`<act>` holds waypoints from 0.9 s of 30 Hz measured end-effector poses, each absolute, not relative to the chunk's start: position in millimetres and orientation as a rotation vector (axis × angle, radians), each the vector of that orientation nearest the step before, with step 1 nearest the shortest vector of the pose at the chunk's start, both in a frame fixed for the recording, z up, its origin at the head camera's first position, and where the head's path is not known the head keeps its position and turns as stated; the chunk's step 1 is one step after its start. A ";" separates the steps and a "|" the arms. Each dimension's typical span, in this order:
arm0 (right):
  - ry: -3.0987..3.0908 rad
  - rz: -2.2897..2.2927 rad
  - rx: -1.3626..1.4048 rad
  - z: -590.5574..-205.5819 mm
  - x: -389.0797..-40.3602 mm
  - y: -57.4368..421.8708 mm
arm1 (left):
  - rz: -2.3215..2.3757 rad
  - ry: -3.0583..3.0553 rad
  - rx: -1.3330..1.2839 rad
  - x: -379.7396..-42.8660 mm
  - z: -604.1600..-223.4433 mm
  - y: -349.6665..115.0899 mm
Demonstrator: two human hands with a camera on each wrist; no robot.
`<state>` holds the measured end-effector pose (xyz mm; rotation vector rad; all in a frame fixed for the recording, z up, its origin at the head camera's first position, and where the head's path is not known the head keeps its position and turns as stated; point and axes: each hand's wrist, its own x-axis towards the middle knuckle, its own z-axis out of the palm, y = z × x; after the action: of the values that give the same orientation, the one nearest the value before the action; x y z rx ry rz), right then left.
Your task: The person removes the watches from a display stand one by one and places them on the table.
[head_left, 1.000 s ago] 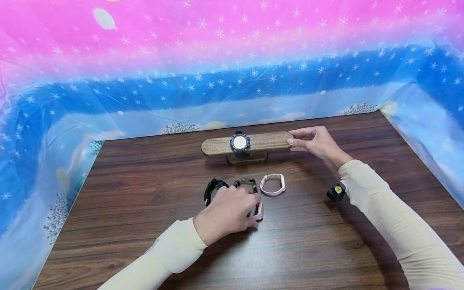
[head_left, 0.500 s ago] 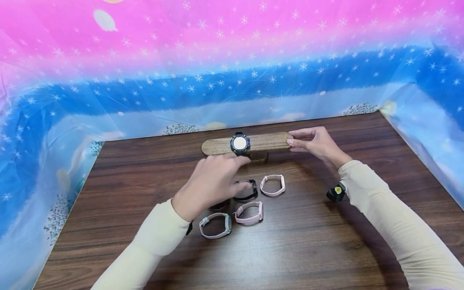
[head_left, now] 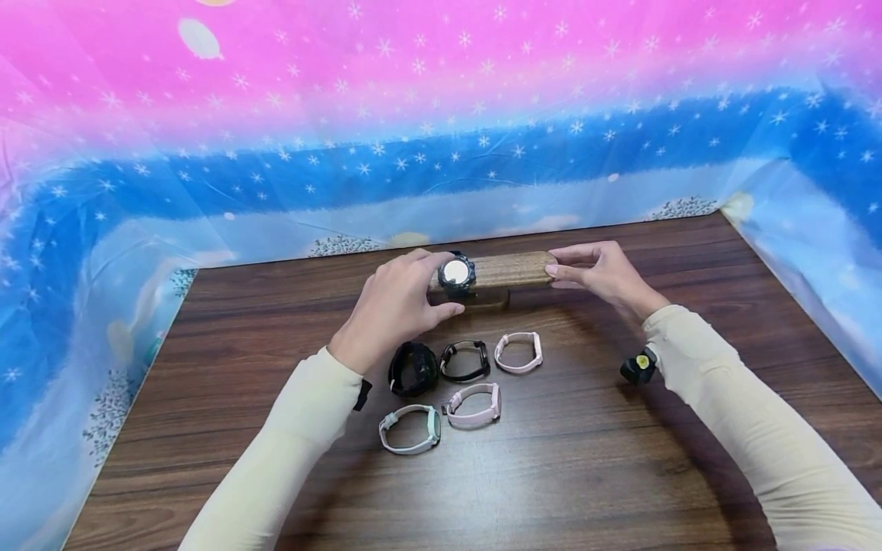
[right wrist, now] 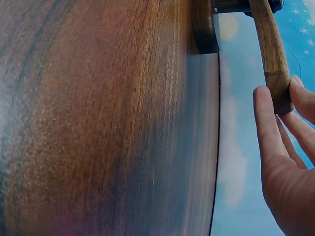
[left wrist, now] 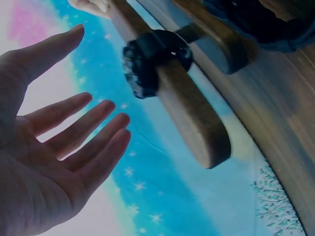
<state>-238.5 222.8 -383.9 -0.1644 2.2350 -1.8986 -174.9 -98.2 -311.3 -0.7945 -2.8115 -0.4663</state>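
A black sports watch (head_left: 456,272) with a bright round face is strapped around the bar of a wooden watch stand (head_left: 510,269). My right hand (head_left: 606,272) pinches the bar's right end between thumb and fingers, as the right wrist view confirms. Around the bar's left end, which it hides in the head view, my left hand (head_left: 396,302) is spread beside the watch. The left wrist view has this hand's fingers extended, with a gap between them and the bar. Nearest below it on the table lies a chunky black watch (head_left: 413,369).
Several other looped watches lie in front of the stand: a slim black band (head_left: 466,376), a pale pink band (head_left: 519,369), a pink one (head_left: 474,419) and a mint one (head_left: 409,449). A patterned cloth (head_left: 441,161) hangs behind the wooden table (head_left: 586,459).
My left hand has moved from over the watches on the table up to the stand's left end, uncovering the mint watch and the chunky black one. My right hand keeps its place.
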 end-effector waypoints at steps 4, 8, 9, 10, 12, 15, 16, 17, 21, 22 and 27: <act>2.231 -1.906 -0.157 -384.2 -238.6 222.6 | -0.492 -2.849 -0.762 -187.8 -316.3 -99.7; 2.229 -1.915 -0.152 -384.8 -239.4 222.6 | -0.532 -2.890 -0.758 -199.0 -321.4 -101.7; 2.230 -1.916 -0.154 -385.0 -239.6 222.5 | -0.542 -2.895 -0.764 -201.7 -322.9 -102.2; 2.227 -1.916 -0.156 -385.3 -239.6 222.7 | -0.554 -2.901 -0.770 -204.0 -324.2 -102.8; 2.220 -1.919 -0.161 -385.7 -239.4 222.8 | -0.573 -2.915 -0.779 -208.2 -326.7 -103.7; 2.215 -1.917 -0.171 -386.1 -238.7 222.7 | -0.575 -2.946 -0.778 -214.2 -329.9 -103.7; 2.214 -1.922 -0.167 -386.1 -238.5 222.5 | -0.571 -2.959 -0.773 -216.0 -330.8 -103.4; 2.215 -1.924 -0.166 -386.1 -238.4 222.2 | -0.561 -2.972 -0.770 -217.7 -331.8 -103.0; 2.223 -1.928 -0.171 -386.2 -238.3 221.9 | -0.532 -3.008 -0.763 -224.5 -334.9 -100.4; 2.221 -1.934 -0.166 -386.3 -238.5 221.9 | -0.531 -3.014 -0.760 -226.1 -335.4 -99.8; 2.225 -1.929 -0.169 -386.7 -239.0 222.7 | -0.531 -3.036 -0.763 -233.4 -337.7 -96.4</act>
<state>-239.0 222.7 -386.7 -0.1688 2.2253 -1.9291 -233.4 -96.4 -337.7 -0.7626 -3.0360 -0.5310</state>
